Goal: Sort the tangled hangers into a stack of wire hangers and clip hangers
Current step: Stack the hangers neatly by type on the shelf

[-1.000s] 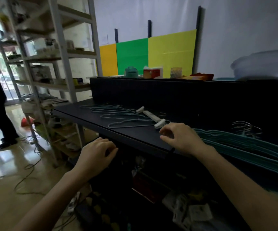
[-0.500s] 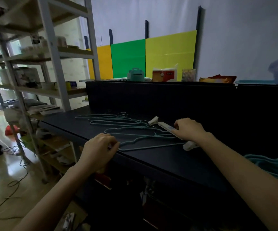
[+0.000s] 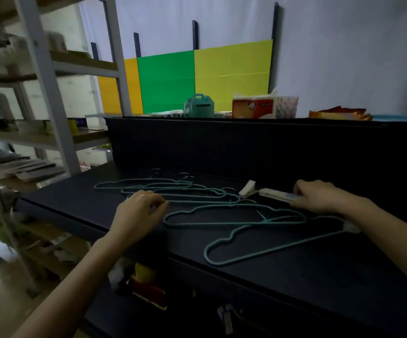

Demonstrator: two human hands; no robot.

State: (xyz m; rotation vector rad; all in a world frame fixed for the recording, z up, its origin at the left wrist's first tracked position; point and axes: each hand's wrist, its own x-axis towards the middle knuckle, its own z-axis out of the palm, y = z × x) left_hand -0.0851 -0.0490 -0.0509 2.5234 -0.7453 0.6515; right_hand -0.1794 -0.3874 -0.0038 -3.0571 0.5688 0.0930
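Note:
Several teal wire hangers (image 3: 222, 224) lie tangled on the black table (image 3: 295, 276), their hooks pointing to the back. A white clip hanger (image 3: 274, 194) lies among them, with one clip (image 3: 247, 189) at its left end and another clip (image 3: 350, 226) near my right forearm. My right hand (image 3: 319, 196) grips the white bar from above. My left hand (image 3: 140, 211) rests on the left part of the tangle, fingers curled and pinched at a teal wire.
A black back panel (image 3: 222, 147) rises behind the hangers. On its ledge stand a teal box (image 3: 198, 106), a tissue box (image 3: 253, 108) and a snack packet (image 3: 339, 113). A metal shelf rack (image 3: 51, 93) stands at the left, past the table's edge.
The view swung left, and the teal hanger stack at the right left the frame. My left hand rose from below the table edge onto the wires. My right hand went from the clip to the white bar.

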